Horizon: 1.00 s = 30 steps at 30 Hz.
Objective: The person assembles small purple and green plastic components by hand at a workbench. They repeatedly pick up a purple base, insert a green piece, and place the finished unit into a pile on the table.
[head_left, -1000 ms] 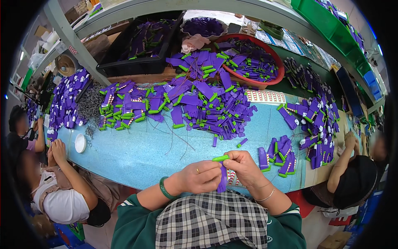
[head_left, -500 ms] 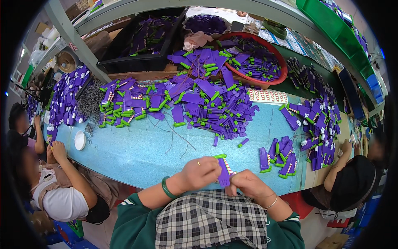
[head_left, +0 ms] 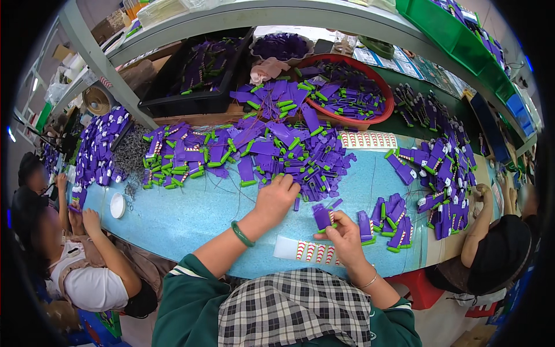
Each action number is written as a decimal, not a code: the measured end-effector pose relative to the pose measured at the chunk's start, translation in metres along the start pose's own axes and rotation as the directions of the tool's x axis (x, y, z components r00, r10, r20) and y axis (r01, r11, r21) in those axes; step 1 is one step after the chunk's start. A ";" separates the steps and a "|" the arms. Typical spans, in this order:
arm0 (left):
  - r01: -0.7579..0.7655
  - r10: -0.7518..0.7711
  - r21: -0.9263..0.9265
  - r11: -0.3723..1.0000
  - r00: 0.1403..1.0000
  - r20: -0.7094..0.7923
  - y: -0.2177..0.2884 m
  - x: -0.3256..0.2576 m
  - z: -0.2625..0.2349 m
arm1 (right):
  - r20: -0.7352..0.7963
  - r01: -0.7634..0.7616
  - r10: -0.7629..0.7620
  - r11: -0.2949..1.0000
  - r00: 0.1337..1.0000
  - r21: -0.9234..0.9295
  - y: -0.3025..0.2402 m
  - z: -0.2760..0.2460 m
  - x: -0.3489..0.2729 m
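Since the earlier frame, left hand (head_left: pixel 278 195) has stretched far to the heap of purple plastic pieces with green tips (head_left: pixel 254 151) on the light blue table (head_left: pixel 191 214), fingers loosely open for picking. Right hand (head_left: pixel 346 238) stays near, its grip closed on a flat purple plastic piece (head_left: pixel 321 218), kept ready.

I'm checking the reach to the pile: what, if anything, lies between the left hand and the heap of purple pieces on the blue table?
Nothing visible does. The left hand already rests at the near edge of the purple heap, fingers on the pieces. The right hand holds one purple piece closer in.
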State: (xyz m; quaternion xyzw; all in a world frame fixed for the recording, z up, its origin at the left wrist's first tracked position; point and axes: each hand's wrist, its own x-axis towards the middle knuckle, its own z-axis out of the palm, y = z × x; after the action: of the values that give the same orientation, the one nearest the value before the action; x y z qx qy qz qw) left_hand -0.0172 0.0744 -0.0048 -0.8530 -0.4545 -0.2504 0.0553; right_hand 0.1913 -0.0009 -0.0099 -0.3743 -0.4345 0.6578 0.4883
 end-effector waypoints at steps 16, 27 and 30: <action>0.350 -0.270 -0.901 -0.257 0.869 0.415 0.064 -0.050 -0.034 | 0.202 -0.316 0.243 0.734 0.949 0.601 -0.004 0.020 -0.002; 0.301 -0.367 -0.840 -0.451 0.795 0.482 0.049 -0.045 -0.026 | 0.013 0.285 -0.351 0.738 0.936 -0.612 -0.020 0.013 -0.019; 0.370 -0.353 -0.852 -0.371 0.792 0.498 0.043 -0.050 -0.025 | 0.104 0.277 -0.290 0.654 0.951 -0.704 -0.037 0.013 -0.019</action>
State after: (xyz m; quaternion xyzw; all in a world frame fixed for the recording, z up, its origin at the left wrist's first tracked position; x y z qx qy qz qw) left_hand -0.0147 0.0041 -0.0008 -0.3753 -0.3392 -0.5001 -0.7028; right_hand 0.1960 -0.0163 0.0304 -0.4667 -0.7029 0.3512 0.4060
